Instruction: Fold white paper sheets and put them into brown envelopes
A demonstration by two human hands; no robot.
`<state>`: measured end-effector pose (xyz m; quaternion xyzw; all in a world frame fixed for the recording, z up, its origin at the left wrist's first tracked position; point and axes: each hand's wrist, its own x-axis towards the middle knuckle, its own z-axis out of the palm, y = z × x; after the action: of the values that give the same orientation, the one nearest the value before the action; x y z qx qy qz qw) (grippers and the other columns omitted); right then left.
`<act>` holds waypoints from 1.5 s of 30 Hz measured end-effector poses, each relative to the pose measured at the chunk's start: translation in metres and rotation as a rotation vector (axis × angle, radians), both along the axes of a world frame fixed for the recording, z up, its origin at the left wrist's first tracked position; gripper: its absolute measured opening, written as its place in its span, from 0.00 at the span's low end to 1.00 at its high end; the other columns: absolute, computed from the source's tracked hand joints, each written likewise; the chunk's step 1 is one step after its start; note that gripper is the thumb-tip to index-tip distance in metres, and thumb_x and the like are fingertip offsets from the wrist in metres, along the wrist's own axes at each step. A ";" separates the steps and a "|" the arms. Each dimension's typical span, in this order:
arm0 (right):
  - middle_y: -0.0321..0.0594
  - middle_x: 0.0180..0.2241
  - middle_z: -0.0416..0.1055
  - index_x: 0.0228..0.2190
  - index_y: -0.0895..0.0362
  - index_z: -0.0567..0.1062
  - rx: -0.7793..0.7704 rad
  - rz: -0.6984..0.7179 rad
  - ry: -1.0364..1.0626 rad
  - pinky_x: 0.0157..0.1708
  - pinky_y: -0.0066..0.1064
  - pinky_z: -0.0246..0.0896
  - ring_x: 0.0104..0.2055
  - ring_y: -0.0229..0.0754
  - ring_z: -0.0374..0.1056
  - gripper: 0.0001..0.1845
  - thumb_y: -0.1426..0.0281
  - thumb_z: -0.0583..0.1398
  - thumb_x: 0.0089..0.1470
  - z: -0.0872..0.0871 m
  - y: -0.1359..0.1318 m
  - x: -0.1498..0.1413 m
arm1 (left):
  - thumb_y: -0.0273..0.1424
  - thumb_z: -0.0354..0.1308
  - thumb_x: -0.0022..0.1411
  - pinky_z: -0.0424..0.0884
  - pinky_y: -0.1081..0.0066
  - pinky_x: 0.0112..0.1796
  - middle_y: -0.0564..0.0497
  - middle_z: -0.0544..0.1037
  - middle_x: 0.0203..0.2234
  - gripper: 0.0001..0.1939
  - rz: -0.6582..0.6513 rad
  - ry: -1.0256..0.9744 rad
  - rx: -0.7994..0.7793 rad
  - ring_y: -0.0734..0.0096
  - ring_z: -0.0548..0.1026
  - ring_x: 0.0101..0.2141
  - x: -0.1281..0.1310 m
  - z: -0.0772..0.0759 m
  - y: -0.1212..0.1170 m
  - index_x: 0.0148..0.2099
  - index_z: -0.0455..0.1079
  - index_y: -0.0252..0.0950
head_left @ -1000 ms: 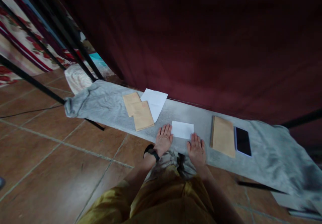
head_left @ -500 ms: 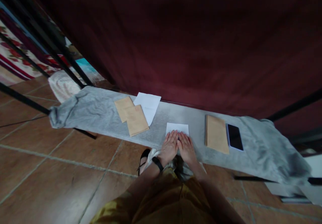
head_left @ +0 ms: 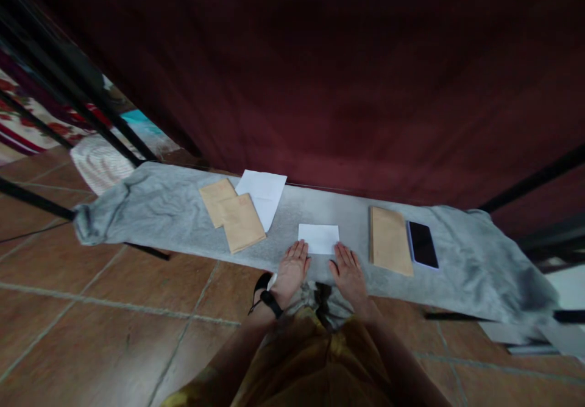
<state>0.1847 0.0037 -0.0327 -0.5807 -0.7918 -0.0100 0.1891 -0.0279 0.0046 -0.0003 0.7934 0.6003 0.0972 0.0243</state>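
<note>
White paper rectangle [head_left: 319, 239] lay flat on the cloth-covered bench [head_left: 361, 215], roughly midway along its length and between the far and near edges. Half a second earlier both hands had been side by side over the paper's near part, hiding much of it; now they had parted and nearly all of it showed, much as in the oldest view. The left hand [head_left: 292, 270] rested palm down, fingers straight, its fingertips at the paper's near left corner. The right hand [head_left: 350, 273] lay likewise at the near right corner, fingers extended. Neither hand was gripping anything. A black wristband [head_left: 271, 303] circled the left wrist.

Toward the bench's left end, the front kraft envelope [head_left: 245, 224] overlapped the rear kraft envelope [head_left: 211, 201], and a larger white sheet [head_left: 267, 194] lay against them, reaching up to the far edge. Toward the right end lay the kraft envelope stack [head_left: 392, 241], with the smartphone [head_left: 423, 245], dark screen upward, just beside it. Those items kept their earlier arrangement on the bench, although everything appeared farther left as the head view shifted.
</note>
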 end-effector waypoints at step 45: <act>0.45 0.40 0.81 0.48 0.54 0.73 -0.251 -0.335 0.167 0.34 0.29 0.64 0.36 0.44 0.78 0.12 0.67 0.53 0.69 0.030 0.049 -0.020 | 0.26 0.51 0.69 0.74 0.64 0.53 0.44 0.76 0.53 0.15 0.250 -0.516 0.042 0.63 0.77 0.50 -0.002 0.010 0.061 0.55 0.72 0.38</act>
<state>0.1648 0.0522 -0.0026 -0.7218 -0.6610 0.1054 0.1757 -0.0301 0.0653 0.0092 0.6626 0.6654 0.3106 0.1477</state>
